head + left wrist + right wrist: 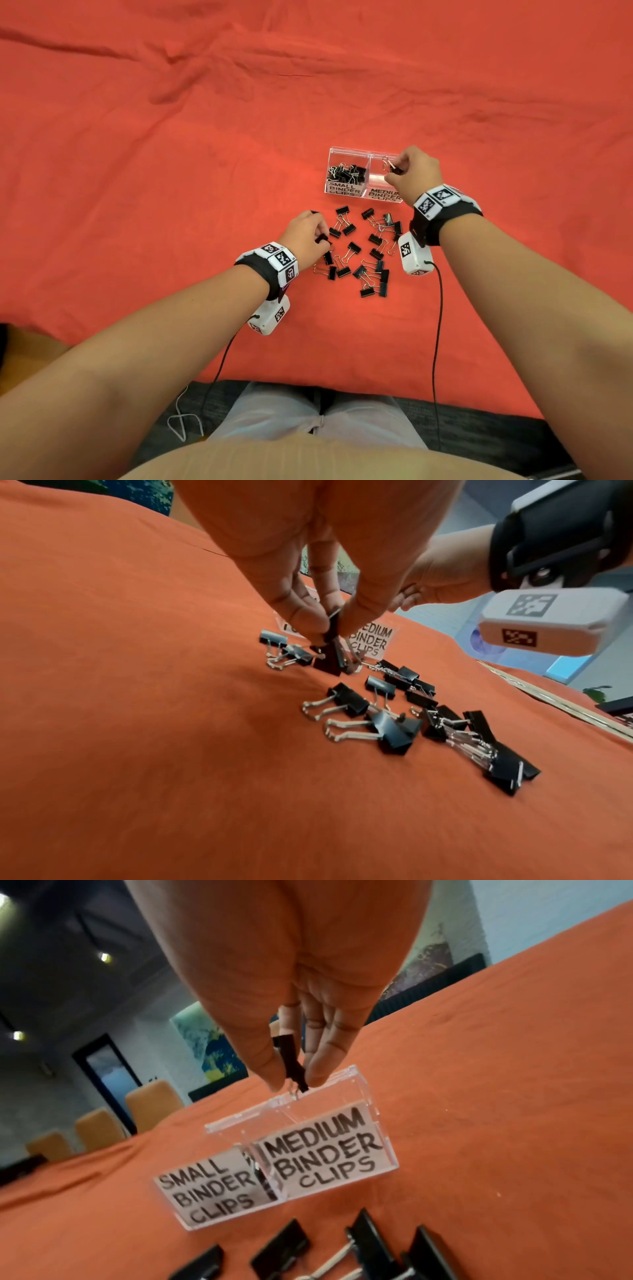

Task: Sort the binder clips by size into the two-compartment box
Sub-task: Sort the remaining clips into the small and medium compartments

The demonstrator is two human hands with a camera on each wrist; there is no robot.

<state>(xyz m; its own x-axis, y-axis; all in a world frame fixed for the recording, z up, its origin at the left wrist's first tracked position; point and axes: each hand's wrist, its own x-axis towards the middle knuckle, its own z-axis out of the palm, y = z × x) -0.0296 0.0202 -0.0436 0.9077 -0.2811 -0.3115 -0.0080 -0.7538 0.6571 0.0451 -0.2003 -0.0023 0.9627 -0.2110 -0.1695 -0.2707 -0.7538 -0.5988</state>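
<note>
Head view, clear two-compartment box point(346, 150) at twelve o'clock of the loose clips point(363, 253) on the orange desk point(171, 171), small side heaped with small clips point(346, 172), right hand point(416, 174) pinching a medium clip point(392, 167) over the medium side, left hand point(306, 236) pinching another clip point(322, 238) at nine o'clock of the pile.

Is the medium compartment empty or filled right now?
Empty: the medium compartment shows bare floor; the right hand holds a clip above it.

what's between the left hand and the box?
Head view: between the left hand and the box lies bare red cloth. The nearest loose clips sit just to its right, in front of the box.
</note>
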